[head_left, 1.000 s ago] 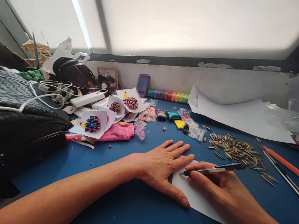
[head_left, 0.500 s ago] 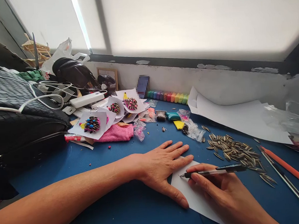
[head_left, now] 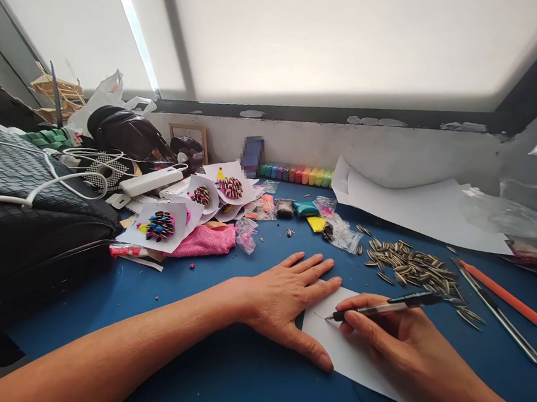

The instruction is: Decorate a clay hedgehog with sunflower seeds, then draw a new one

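Observation:
My left hand lies flat with its fingers spread, partly on the blue table and partly over the edge of a small white sheet of paper. Between the fingers of my right hand is a black pen with a clear barrel. Its tip touches the paper, and a short thin curved line shows just left of the tip. My right hand covers the right part of the sheet. Just beyond the pen lies a pile of striped sunflower seeds.
An orange tool and a clear-barrelled pen lie at the right. Behind are large white sheets, a teal clay packet and a row of coloured clay. Paper pieces with seed-studded clay shapes rest by a pink towel and black bag.
The pen tip has moved slightly to the right on the paper, and a short curved line now shows. The whole view has shifted a little; my left hand stays in place on the sheet.

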Tool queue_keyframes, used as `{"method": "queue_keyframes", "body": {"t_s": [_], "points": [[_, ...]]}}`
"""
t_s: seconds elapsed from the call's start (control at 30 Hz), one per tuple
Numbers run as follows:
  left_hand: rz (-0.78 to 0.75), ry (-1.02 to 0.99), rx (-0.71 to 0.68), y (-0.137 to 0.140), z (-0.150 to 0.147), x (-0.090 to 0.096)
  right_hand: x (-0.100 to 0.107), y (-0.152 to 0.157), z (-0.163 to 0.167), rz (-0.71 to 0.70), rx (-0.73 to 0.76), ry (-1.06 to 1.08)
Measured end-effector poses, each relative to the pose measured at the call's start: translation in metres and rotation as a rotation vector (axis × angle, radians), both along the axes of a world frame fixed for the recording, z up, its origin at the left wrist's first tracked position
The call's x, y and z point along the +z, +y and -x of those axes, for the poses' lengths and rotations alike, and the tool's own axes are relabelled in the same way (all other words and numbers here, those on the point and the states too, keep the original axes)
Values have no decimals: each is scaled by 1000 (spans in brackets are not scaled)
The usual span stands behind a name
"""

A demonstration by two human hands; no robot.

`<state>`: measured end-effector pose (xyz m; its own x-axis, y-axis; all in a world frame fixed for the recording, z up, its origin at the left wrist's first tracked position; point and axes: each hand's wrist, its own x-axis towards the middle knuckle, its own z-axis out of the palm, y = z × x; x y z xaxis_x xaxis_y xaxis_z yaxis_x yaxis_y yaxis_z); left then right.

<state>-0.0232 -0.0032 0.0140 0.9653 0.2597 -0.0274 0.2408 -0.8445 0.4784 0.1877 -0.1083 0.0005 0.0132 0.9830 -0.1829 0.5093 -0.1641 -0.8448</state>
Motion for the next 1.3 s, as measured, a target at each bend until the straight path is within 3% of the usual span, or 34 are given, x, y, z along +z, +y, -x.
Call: {"method": "queue_keyframes", "body": {"t_s": [0.4, 1.3], "points": [[-10, 4, 0, 0, -1, -2, 22, -4, 11, -15, -86, -36], [-16, 18, -8, -1, -1, 1, 17, -5, 9, -56, -154, -7]]}}
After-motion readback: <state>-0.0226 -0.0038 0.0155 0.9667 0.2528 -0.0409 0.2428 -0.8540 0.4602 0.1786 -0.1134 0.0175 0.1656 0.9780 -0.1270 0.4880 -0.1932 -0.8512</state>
